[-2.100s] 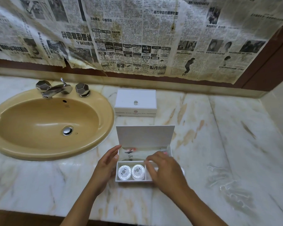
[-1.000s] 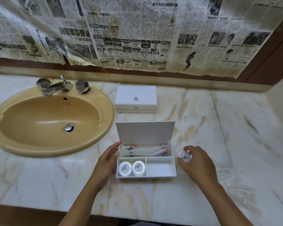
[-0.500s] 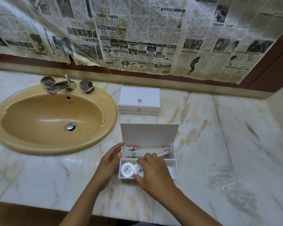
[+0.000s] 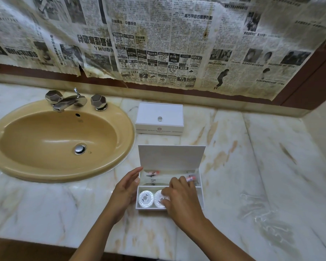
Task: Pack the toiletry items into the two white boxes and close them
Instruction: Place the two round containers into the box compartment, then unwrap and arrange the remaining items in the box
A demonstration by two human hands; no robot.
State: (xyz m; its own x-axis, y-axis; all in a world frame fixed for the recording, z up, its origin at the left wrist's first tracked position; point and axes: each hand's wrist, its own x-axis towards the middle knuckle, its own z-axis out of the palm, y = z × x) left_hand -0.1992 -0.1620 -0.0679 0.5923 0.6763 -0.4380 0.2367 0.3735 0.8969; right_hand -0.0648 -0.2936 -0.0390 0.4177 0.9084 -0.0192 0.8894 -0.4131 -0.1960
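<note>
Boxes are noted at two positions on the marble counter [image 4: 233, 185]. One white box [image 4: 159, 118] stands closed near the back, just right of the sink [image 4: 60, 142], with a small round knob [image 4: 159, 118] on its lid. The open box [image 4: 200, 193] stands in front of it, nearer the counter edge, with its lid [image 4: 171, 157] raised upright at the back.

Inside the open box, a long rear compartment is seen to hold clear-wrapped items [image 4: 154, 176] with pink and dark markings; what they are cannot be told. In the front compartment, one round white packet [image 4: 145, 199] lies at the left end, and a second round packet [image 4: 159, 200] lies just beside it, partly covered by fingers.

The left hand [image 4: 125, 191] is placed flat against the left outer wall of the open box, fingers straight and together. The right hand [image 4: 181, 200] is held over the front compartment, fingers bent downward, with the fingertips [image 4: 165, 193] on the second round packet. Whether the packet is pinched or only touched cannot be told. Anything beneath the palm is hidden.

Crumpled clear wrapping [image 4: 260, 213] lies on the counter to the right, well apart from the box. Yellowed newspaper [image 4: 158, 44] is fixed across the wall behind. A chrome tap [image 4: 70, 101] is mounted at the back of the sink.
</note>
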